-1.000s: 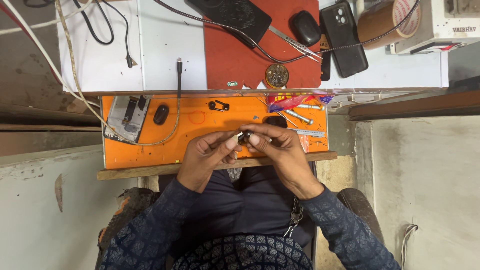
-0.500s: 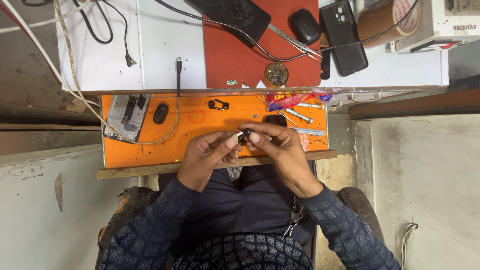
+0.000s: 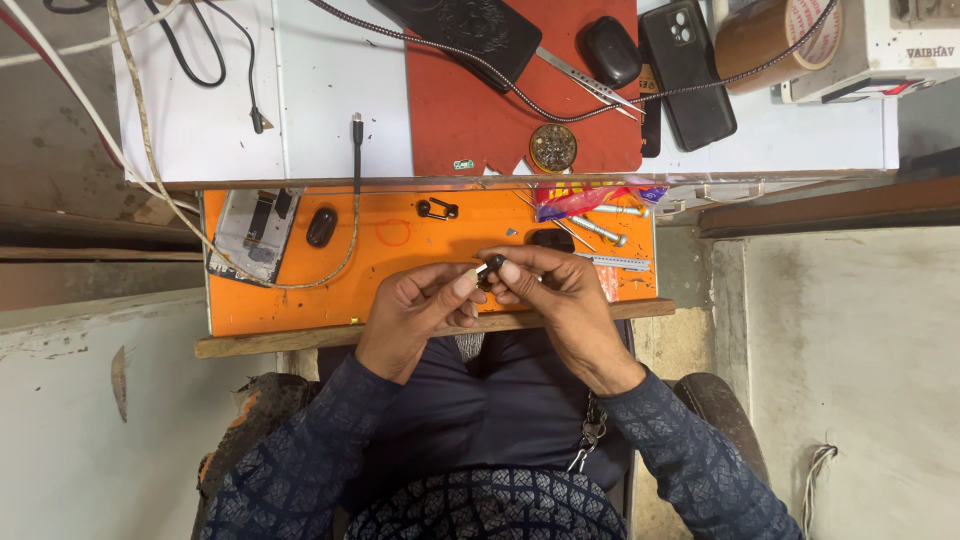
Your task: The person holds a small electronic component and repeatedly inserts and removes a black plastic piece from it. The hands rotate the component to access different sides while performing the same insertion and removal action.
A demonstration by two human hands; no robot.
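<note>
Resting over the orange tray (image 3: 300, 310), both hands are pinched together on a small dark part (image 3: 490, 268) held just above it; close fitting work seems in hand, calling for steady fingertip control. Left hand (image 3: 415, 310) and right hand (image 3: 555, 295) are closed on it. Screwdrivers (image 3: 600, 225) and a bare phone frame (image 3: 252, 232) lie in the tray.

A dark navy long-sleeved garment is worn, patterned all over with a fine lighter lattice of small diamond shapes. The left sleeve (image 3: 300, 450) and the right sleeve (image 3: 690, 460) reach to the wrists, where plain edges are seen. Both hands are bare: the left hand (image 3: 415, 310) and the right hand (image 3: 560, 300) carry no gloves. Dark navy trousers (image 3: 480, 410) are worn, and a metal key bunch (image 3: 590, 440) hangs at the right hip.
</note>
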